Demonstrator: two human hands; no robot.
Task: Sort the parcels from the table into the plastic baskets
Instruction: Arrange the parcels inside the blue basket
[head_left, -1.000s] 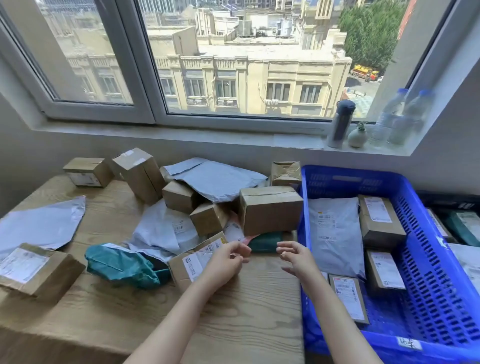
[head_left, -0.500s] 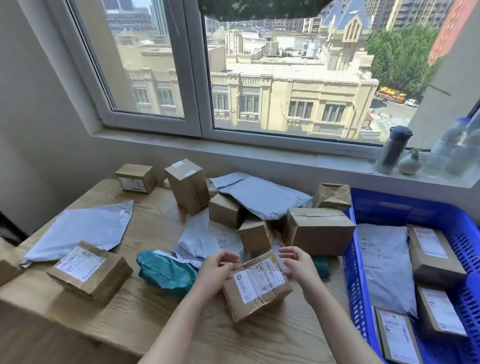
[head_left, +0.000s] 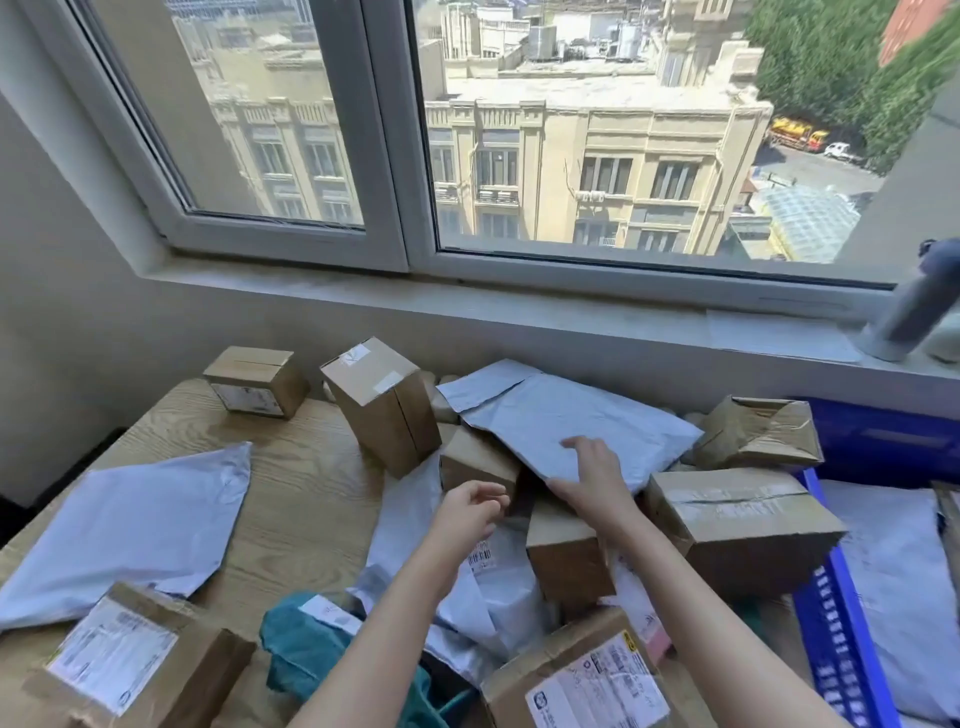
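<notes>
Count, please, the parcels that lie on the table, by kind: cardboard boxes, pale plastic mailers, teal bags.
Cardboard boxes: 8
Pale plastic mailers: 3 that show plainly
Teal bag: 1
Total: 12, though the pile may hide more.

Wooden table (head_left: 291, 499) – matt, visible grain. Cardboard boxes (head_left: 382, 405) brown, matt, glossy tape on one (head_left: 737, 525). Grey plastic mailer (head_left: 566, 415) smooth, slightly crinkled – blue plastic basket (head_left: 836, 639) perforated.
</notes>
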